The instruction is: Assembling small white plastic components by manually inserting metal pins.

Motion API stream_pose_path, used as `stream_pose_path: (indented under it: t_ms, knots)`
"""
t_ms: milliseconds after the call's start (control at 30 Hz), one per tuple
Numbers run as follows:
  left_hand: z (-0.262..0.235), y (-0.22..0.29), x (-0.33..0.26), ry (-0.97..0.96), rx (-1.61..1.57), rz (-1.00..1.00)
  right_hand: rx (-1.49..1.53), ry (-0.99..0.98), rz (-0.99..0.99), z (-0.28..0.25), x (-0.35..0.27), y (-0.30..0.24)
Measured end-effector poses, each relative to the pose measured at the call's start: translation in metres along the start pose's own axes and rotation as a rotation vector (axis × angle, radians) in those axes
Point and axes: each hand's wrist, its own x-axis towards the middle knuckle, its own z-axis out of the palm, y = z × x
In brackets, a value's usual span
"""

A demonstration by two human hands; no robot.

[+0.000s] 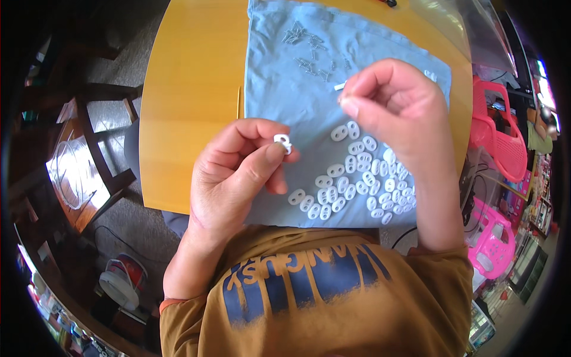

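Observation:
My left hand (229, 166) is closed, pinching a small white plastic oval piece with a hole (285, 143) between thumb and index finger. To its right and higher, my right hand (404, 110) holds thumb and index fingertips together. What sits in that pinch is too small to make out. A short white stick-like bit (340, 87) shows beside the right index finger; whether it is held or lies on the cloth I cannot tell. Below both hands, many white two-holed oval pieces (336, 171) are spread over the blue cloth (276, 89), some hidden by my right forearm.
Tiny metal springs (306, 37) lie in loose groups on the cloth's far part. The cloth covers part of a yellow table (190, 89). A few white bits (430, 75) lie at far right. Pink chairs (498, 134) stand to the right, a white-and-red bucket (123, 279) lower left.

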Motion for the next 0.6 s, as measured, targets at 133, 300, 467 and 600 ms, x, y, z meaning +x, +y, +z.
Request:
stream_pose_path:
  t_ms: [133, 300, 467, 600]
  knots:
    - [0.011, 0.003, -0.003, -0.040, -0.038, 0.055, 0.144, -0.167, -0.031, 0.011, -0.017, -0.003]
    - [0.018, 0.001, -0.006, -0.040, 0.051, 0.118, 0.229, -0.199, -0.046, 0.016, -0.027, -0.006]
    - [0.016, -0.001, -0.010, -0.061, 0.072, 0.132, 0.201, -0.200, -0.056, 0.018, -0.029, -0.005]
    - [0.016, -0.001, -0.012, -0.090, 0.118, 0.153, 0.161, -0.171, -0.064, 0.018, -0.031, -0.004]
